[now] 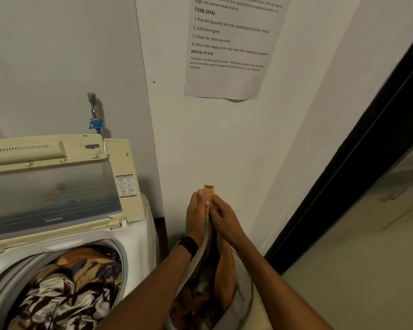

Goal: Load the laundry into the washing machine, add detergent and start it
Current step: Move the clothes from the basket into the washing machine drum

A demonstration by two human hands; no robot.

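1. Orange garment [227,267] was held up by both hands, its tip showing above them, the rest hanging below into the white basket [245,290].
2. Left hand [197,215] and right hand [222,218] were pressed together, both gripping the garment.
3. Washing machine [138,236] stood left of the hands, lid [53,196] raised, patterned laundry [65,289] in its drum.
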